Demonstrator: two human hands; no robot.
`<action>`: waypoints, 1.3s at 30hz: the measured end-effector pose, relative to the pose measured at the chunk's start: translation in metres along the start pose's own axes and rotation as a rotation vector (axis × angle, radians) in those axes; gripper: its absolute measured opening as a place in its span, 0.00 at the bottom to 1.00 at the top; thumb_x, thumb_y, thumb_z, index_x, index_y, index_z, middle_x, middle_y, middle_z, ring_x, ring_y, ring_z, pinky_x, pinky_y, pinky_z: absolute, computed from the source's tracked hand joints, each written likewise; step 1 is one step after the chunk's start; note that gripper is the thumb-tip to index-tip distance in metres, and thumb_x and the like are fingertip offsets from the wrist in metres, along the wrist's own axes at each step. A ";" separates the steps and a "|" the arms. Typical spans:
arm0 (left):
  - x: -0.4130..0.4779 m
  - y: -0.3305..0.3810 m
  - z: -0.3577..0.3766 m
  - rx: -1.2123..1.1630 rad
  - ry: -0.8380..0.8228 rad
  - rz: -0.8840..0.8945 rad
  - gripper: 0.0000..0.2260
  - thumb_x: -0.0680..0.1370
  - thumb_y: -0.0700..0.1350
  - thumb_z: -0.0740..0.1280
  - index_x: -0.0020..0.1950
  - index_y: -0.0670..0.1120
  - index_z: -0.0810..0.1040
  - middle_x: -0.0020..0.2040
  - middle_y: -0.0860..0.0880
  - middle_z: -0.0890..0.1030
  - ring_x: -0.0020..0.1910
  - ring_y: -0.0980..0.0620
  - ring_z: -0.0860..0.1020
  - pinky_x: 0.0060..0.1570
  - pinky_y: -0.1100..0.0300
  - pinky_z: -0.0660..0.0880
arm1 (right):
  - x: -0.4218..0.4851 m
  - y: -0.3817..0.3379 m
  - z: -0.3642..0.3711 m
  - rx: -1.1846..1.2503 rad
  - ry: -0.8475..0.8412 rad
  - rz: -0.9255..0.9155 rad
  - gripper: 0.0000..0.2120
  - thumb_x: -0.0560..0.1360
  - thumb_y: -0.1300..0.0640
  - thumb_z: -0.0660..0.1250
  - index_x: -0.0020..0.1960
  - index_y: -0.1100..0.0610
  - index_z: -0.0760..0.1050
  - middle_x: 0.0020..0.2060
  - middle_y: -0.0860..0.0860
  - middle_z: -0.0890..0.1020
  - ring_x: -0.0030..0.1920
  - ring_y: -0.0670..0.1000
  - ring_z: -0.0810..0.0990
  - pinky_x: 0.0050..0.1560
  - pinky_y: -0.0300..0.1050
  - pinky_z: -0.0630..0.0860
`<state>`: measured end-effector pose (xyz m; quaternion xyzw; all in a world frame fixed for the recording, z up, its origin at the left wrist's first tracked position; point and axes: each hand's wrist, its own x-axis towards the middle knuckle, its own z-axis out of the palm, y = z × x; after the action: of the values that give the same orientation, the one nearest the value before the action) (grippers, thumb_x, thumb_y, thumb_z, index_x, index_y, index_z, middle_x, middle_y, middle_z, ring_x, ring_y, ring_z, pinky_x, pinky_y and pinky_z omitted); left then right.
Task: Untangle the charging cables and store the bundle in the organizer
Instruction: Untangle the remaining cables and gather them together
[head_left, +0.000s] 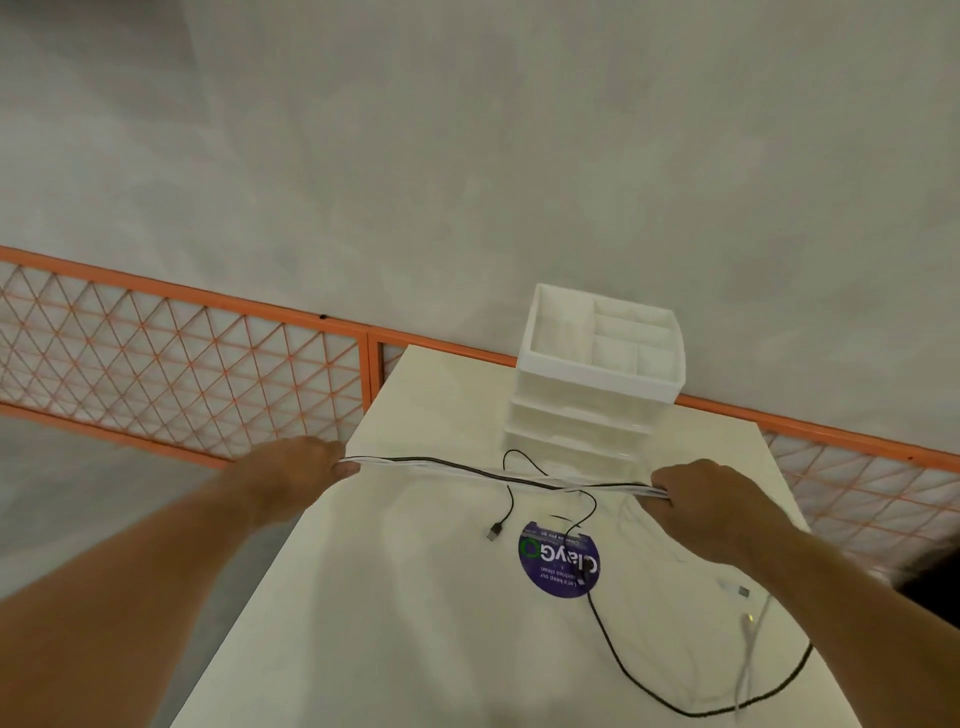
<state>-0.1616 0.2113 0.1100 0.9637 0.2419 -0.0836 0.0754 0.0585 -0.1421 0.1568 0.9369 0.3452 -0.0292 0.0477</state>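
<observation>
So, the cable bundle (467, 470) is pulled out in a long line btw the two hands, black & white cords side by side. It runs over the far part of the table (415, 623), just in front of the organizer (597, 382), not in it. The left hand (306, 467) pinches one end w/ thumb & fingers, just past the table's left edge. The right hand (711, 501) has its fingers curled round the other end, near the organizer's front right corner.

Loose bits hang down from the middle of the line. One thin black cord (511, 499) drops to a small plug (494, 531) lying on the table. Another black cord (623, 667) goes across a round purple sticker (550, 566) & makes a big loop by the near right side of the table. A white cord (748, 660) lies next to that loop, w/ a white plug (735, 590) near the right arm.

The organizer is white, w/ open boxes on top & drawers below. It stands at the back of the table, near the wall (467, 156). An orange fence (182, 364) w/ criss-cross wire runs behind the table, L to R.
</observation>
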 end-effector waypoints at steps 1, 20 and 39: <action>-0.001 0.000 0.009 -0.001 -0.015 0.000 0.17 0.83 0.58 0.51 0.52 0.48 0.73 0.50 0.50 0.79 0.49 0.50 0.77 0.50 0.53 0.73 | -0.003 -0.001 0.006 -0.010 -0.017 0.005 0.19 0.80 0.42 0.54 0.34 0.49 0.66 0.32 0.46 0.73 0.34 0.47 0.74 0.31 0.41 0.64; 0.014 0.098 -0.054 0.259 0.356 0.150 0.20 0.83 0.58 0.48 0.58 0.48 0.73 0.52 0.48 0.81 0.50 0.45 0.80 0.46 0.51 0.75 | -0.051 0.083 -0.012 -0.186 0.195 0.152 0.20 0.81 0.40 0.45 0.45 0.50 0.69 0.36 0.48 0.75 0.38 0.52 0.78 0.38 0.45 0.72; -0.007 0.214 -0.125 0.158 0.679 0.063 0.19 0.82 0.58 0.48 0.51 0.47 0.71 0.39 0.48 0.73 0.38 0.44 0.74 0.37 0.54 0.69 | -0.088 0.182 -0.142 -0.289 0.669 0.269 0.23 0.83 0.47 0.46 0.50 0.59 0.75 0.36 0.57 0.78 0.38 0.63 0.78 0.39 0.47 0.67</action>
<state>-0.0495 0.0449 0.2560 0.9464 0.2163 0.2255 -0.0818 0.1133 -0.3211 0.3182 0.9151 0.2163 0.3336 0.0675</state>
